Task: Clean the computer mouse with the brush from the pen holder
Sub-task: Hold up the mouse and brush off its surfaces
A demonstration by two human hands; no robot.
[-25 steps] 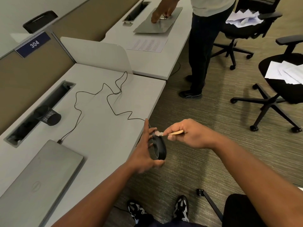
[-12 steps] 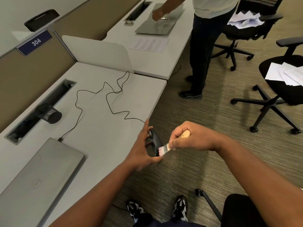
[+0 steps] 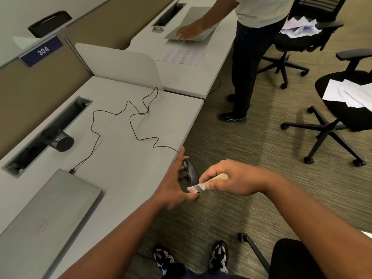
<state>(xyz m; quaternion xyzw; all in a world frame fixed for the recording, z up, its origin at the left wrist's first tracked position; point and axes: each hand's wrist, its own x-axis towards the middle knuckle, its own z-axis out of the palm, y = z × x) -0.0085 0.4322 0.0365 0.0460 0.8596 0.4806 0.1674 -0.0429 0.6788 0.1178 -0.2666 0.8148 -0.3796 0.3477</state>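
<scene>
A black wired computer mouse (image 3: pixel 191 170) is held on edge just past the desk's front edge by my left hand (image 3: pixel 174 183), fingers and thumb around it. My right hand (image 3: pixel 231 179) grips a small brush (image 3: pixel 203 185) with a pale wooden handle; its bristles touch the lower end of the mouse. The mouse's thin black cable (image 3: pixel 138 125) snakes across the white desk (image 3: pixel 120 158) to a closed grey laptop (image 3: pixel 46 214). A black mesh pen holder (image 3: pixel 59 140) lies on its side by the cable slot at the left.
Another person (image 3: pixel 249 57) stands at the neighbouring desk, a hand on a second laptop (image 3: pixel 193 25). Two black office chairs (image 3: pixel 342 109) with papers on their seats stand on the carpet at right. My shoes and a chair leg (image 3: pixel 253 248) are below.
The brush has swept from the upper end of the mouse down to its lower end. My left hand has kept hold of the mouse. The other person's hand has shifted over the far laptop.
</scene>
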